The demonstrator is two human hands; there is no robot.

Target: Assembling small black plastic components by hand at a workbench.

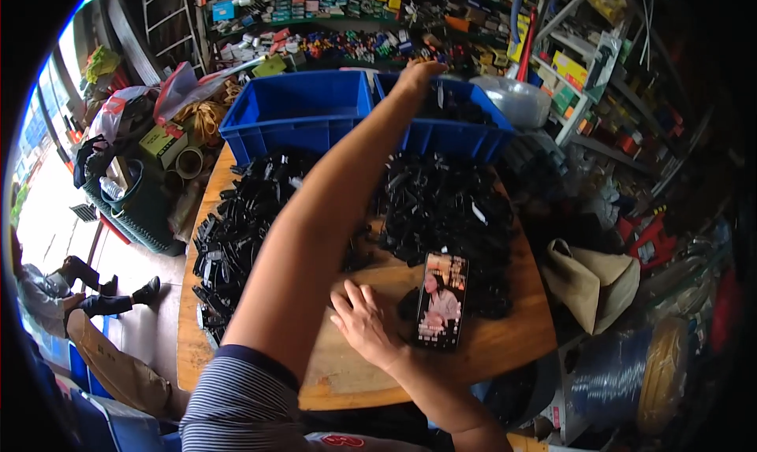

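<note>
Right hand (364, 322), near edge of the wooden worktop (347, 373): flat, fingers spread, holding nothing, just beside a smartphone (441, 300) lying screen-up. Black plastic parts (441, 208) are heaped across the middle of the worktop. Left hand (418, 75), far side: reaches over the right of two blue crates (296, 109); its grip cannot be told; a steady release low over that crate would probably suit best.

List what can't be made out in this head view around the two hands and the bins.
- Left hand: fingers dip past the rim of the right blue bin, so its grip and any piece in it are hidden.
- Black parts: too small and dark to identify.
- Table: the left forearm hides its middle.
- Right hand: lies flat beside the phone; anything beneath the palm is hidden.
</note>
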